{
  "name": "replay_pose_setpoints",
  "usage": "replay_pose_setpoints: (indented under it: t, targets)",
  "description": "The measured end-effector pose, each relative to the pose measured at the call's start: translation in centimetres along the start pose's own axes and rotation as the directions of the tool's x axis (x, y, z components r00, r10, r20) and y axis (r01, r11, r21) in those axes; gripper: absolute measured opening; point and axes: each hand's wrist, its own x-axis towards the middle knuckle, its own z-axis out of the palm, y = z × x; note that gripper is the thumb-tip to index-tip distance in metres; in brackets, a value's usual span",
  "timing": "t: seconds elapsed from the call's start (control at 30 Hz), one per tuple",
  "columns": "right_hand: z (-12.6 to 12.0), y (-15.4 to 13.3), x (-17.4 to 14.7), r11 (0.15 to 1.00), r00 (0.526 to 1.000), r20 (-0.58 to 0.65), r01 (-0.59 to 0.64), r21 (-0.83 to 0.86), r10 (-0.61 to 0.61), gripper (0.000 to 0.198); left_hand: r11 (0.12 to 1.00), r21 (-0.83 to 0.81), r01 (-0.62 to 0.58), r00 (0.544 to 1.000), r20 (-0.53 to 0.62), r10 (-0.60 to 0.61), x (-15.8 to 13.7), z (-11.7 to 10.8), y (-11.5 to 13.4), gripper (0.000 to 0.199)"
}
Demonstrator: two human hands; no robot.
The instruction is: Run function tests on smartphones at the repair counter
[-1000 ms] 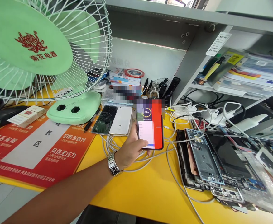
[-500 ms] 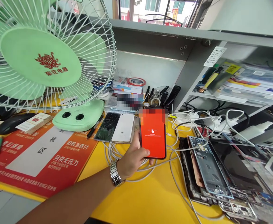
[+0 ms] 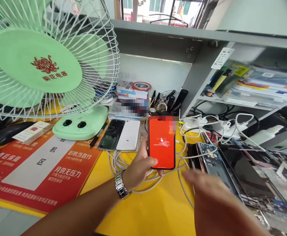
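Note:
My left hand (image 3: 142, 164), with a metal watch (image 3: 122, 185) on its wrist, is closed around a smartphone (image 3: 161, 144). The phone's screen glows red with small white text and a pointing-hand icon, and my thumb lies over its lower left corner. To the right, my right hand (image 3: 204, 183) hangs over the table, blurred by motion and apart from the phone; its fingers cannot be made out. Just left of the held phone lie a white phone (image 3: 128, 135) and a dark phone with a cracked surface (image 3: 111, 134), side by side.
A green fan (image 3: 37, 62) stands at the left on the yellow table (image 3: 138, 213), beside a red printed mat (image 3: 67, 177). White cables (image 3: 117, 160) coil under the phone. Phone frames and screens (image 3: 244, 170) pile up at the right, below a grey shelf (image 3: 207, 65).
My right hand has come into view from the lower right. The left hand still holds the phone at nearly the same spot; the view has shifted slightly.

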Motion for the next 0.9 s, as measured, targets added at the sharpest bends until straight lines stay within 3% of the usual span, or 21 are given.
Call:
replay_pose_setpoints:
  t: [0.1,0.2,0.27,0.37,0.47,0.63,0.9]
  targets:
    - [3.0,1.6,3.5,0.997,0.996,-0.070,-0.059,-0.052,0.055,0.031,1.000,-0.002,0.023,1.000,-0.012,-0.023,-0.2,0.2,0.0,0.066]
    - [5.2,3.1,5.5,0.961,0.947,0.187,-0.275,0.044,0.262,0.035,1.000,0.000,0.027,1.000,0.013,-0.027,-0.2,-0.2,-0.4,0.059]
    - [5.9,3.6,5.7,0.926,0.906,0.261,-0.367,0.087,0.334,0.034,1.000,-0.006,0.018,1.000,0.023,-0.018,-0.2,-0.6,-0.8,0.056]
    - [6.0,3.8,5.1,0.886,0.897,0.227,-0.423,0.189,0.379,0.035,0.999,0.001,0.038,0.998,0.044,-0.038,-0.1,-0.9,-1.1,0.050]
    - [5.8,4.0,4.3,0.781,0.852,0.285,-0.519,0.348,0.439,0.033,0.995,0.029,0.092,0.995,0.047,-0.093,-0.2,-0.8,-1.1,0.049]
    - [5.6,4.4,3.9,0.769,0.850,0.263,-0.526,0.364,0.457,0.029,0.980,0.053,0.190,0.982,0.008,-0.190,-0.5,-0.8,-0.7,0.055]
    - [5.6,4.7,4.0,0.784,0.857,0.270,-0.512,0.351,0.439,0.034,0.982,0.041,0.187,0.982,0.004,-0.187,-0.2,-0.7,-0.8,0.050]
